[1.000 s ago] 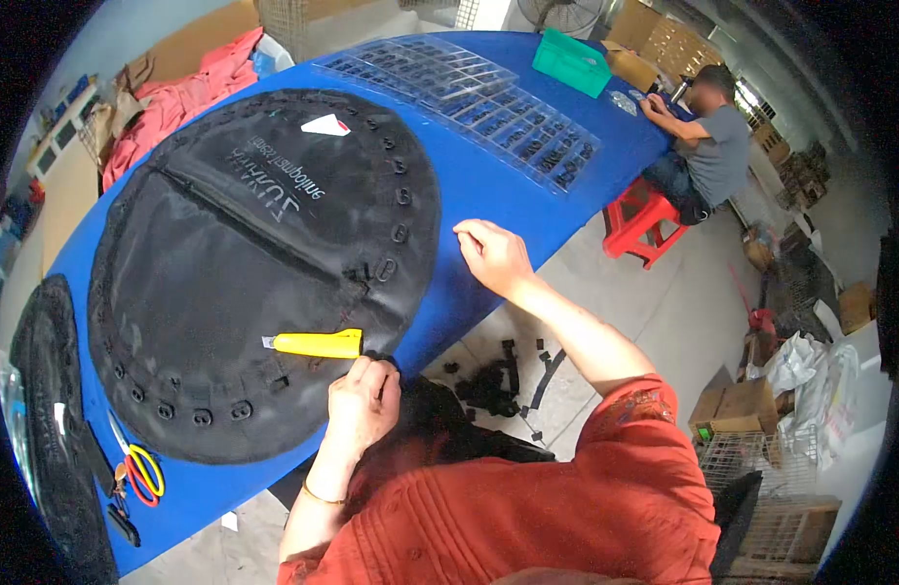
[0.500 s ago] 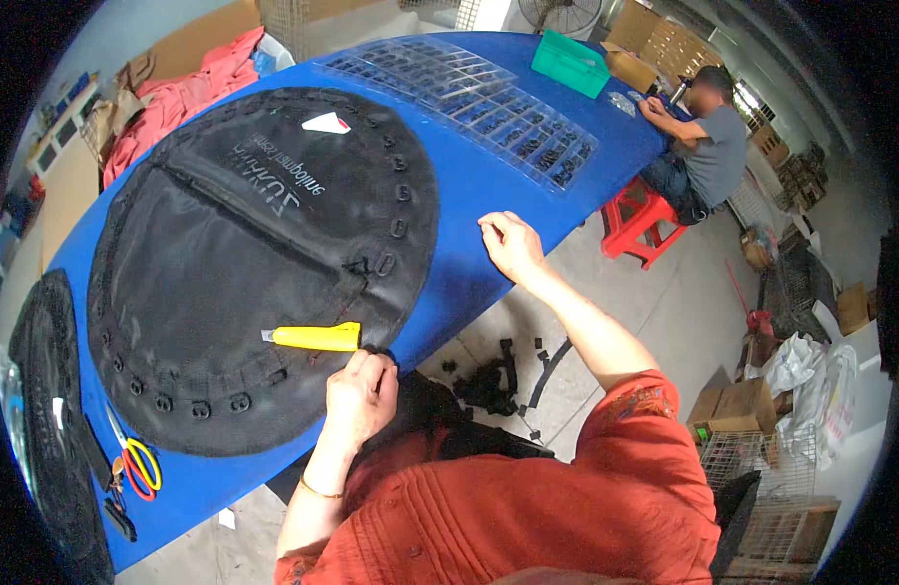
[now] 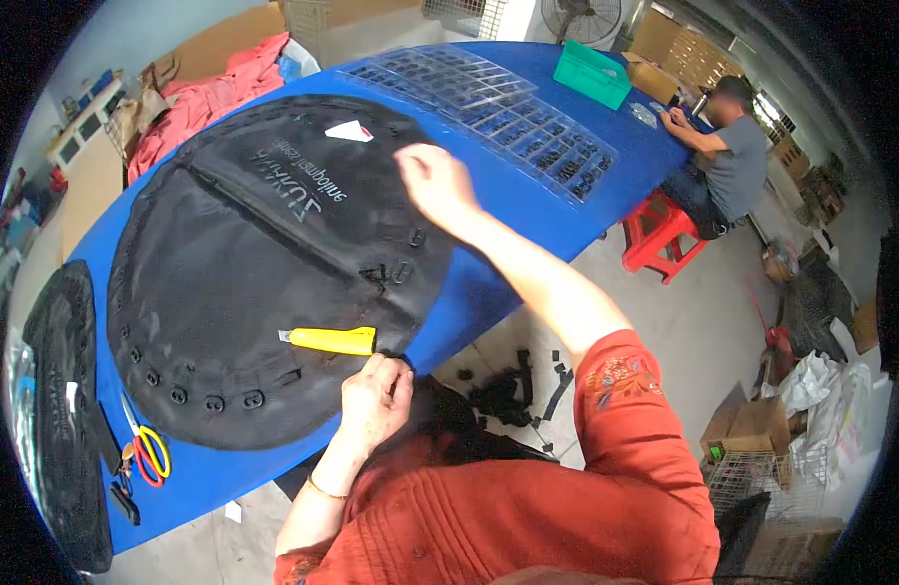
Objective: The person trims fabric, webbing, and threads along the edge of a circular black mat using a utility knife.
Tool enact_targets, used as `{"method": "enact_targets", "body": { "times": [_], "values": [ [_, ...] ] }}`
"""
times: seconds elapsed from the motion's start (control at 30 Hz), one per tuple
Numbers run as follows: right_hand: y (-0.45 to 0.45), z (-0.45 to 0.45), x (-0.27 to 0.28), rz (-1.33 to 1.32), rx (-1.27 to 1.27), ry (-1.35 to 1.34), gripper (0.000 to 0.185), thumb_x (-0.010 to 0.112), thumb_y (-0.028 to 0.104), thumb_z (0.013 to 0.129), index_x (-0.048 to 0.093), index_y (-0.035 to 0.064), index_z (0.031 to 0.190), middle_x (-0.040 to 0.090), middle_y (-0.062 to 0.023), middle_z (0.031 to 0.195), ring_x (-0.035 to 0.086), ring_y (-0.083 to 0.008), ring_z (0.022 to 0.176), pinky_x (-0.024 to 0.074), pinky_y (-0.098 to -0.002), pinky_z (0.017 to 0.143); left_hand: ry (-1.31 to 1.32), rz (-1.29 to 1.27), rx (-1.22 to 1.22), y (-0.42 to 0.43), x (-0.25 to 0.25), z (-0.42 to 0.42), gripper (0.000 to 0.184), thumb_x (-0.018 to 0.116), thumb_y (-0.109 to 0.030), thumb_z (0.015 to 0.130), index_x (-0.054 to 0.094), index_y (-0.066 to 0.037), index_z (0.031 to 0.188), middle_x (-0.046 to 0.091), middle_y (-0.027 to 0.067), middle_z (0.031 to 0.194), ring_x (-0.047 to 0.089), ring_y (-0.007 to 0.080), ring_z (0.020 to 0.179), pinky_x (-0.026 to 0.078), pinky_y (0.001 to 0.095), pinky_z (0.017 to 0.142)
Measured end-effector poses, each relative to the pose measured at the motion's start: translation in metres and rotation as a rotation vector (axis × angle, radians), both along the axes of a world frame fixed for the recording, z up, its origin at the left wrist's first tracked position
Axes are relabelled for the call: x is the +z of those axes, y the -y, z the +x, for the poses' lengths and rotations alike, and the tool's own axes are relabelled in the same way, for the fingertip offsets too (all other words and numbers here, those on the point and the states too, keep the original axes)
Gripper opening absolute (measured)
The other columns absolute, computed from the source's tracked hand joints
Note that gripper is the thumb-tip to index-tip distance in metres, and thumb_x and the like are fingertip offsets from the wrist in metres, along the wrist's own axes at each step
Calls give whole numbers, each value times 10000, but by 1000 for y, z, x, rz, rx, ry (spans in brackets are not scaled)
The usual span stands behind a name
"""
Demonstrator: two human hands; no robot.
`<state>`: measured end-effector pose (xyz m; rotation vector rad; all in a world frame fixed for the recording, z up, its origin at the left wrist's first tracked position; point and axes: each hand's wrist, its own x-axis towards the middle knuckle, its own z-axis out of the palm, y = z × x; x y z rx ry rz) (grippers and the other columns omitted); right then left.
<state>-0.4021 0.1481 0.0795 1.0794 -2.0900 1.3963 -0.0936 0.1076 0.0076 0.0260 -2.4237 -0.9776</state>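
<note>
A large round black fabric mat (image 3: 245, 283) with white lettering and small black buckles along its rim lies on the blue table. My left hand (image 3: 376, 402) is closed at the mat's near edge, fingers curled; what they hold, if anything, is hidden. Just beyond its fingertips, a yellow utility knife (image 3: 332, 339) rests on the mat, its blade pointing left. My right hand (image 3: 438, 187) is over the mat's right rim, blurred by motion, so its grip is unclear. Near it, a white paper tag (image 3: 349, 132) sits on the mat.
Clear compartment trays (image 3: 527, 132) with small black parts and a green bin (image 3: 592, 75) stand on the table (image 3: 488, 283). Scissors (image 3: 149, 450) lie at the left beside another black piece (image 3: 64, 390). A co-worker (image 3: 727, 156) sits on a red stool (image 3: 661, 239).
My right hand has moved from the table's near edge leftward and away from me, over the mat's rim. The left hand stays closed at the mat's edge. The whole view has shifted slightly.
</note>
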Motion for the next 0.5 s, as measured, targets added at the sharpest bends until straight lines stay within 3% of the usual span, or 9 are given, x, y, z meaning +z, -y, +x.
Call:
{"method": "enact_targets", "body": {
  "times": [0.1,0.13,0.2,0.23,0.33,0.37,0.4,0.43,0.5],
  "values": [
    [57,81,54,-51,308,8,189,623,216,964,757,90,1007,742,-171,1048,714,-359,987,574,-456,875,70,350,-100,-11,1,0,53,723,-89,917,680,-59,925,635,117,812,654,253,685,534,359,615],
    [81,103,55,-206,421,-174,140,656,160,959,757,88,1025,733,-140,972,705,-296,869,568,-393,774,71,348,-96,-15,3,-1,53,723,-89,917,680,-59,925,635,117,812,654,253,685,534,359,615],
    [100,174,80,-331,679,-180,95,664,138,933,719,68,967,707,-130,909,695,-332,861,561,-435,760,500,1137,-316,-22,7,-4,158,567,-155,1064,682,-49,1087,669,38,893,633,140,739,534,278,630],
    [108,208,86,-416,794,-214,74,652,116,913,701,64,936,698,-132,901,688,-345,849,559,-436,743,480,1345,-388,-29,4,-6,228,557,-218,1088,658,-19,1133,697,78,943,662,161,753,537,274,591],
    [120,310,89,-600,1052,-272,89,669,114,827,617,82,891,587,-89,807,615,-307,746,497,-448,636,492,1833,-817,-39,-32,-13,352,428,-305,1123,661,-58,1217,726,127,1117,700,221,819,598,349,737],
    [113,338,91,-554,1122,-282,115,652,165,830,571,89,862,556,-81,799,589,-310,723,475,-445,633,346,1861,-661,-52,3,7,376,383,-285,1126,675,-75,1237,739,109,1114,721,232,835,610,356,819],
    [114,365,94,-633,1240,-273,159,700,181,742,599,68,791,604,-107,747,637,-334,729,496,-476,618,472,1695,-390,-50,20,49,355,435,-333,1099,678,-94,1200,720,76,1076,672,202,890,544,325,833],
    [105,386,92,-638,1281,-257,157,691,190,743,596,70,777,594,-107,730,635,-335,723,493,-476,619,584,1510,-129,-46,25,80,343,488,-381,1071,682,-113,1163,700,43,1038,622,171,945,477,294,848],
    [89,424,95,-672,1370,-174,177,682,214,743,610,65,805,578,-101,726,623,-323,718,483,-464,623,587,1517,-138,-44,20,81,339,488,-379,1071,680,-114,1159,697,42,1034,619,170,940,475,293,844]
  ]
}}
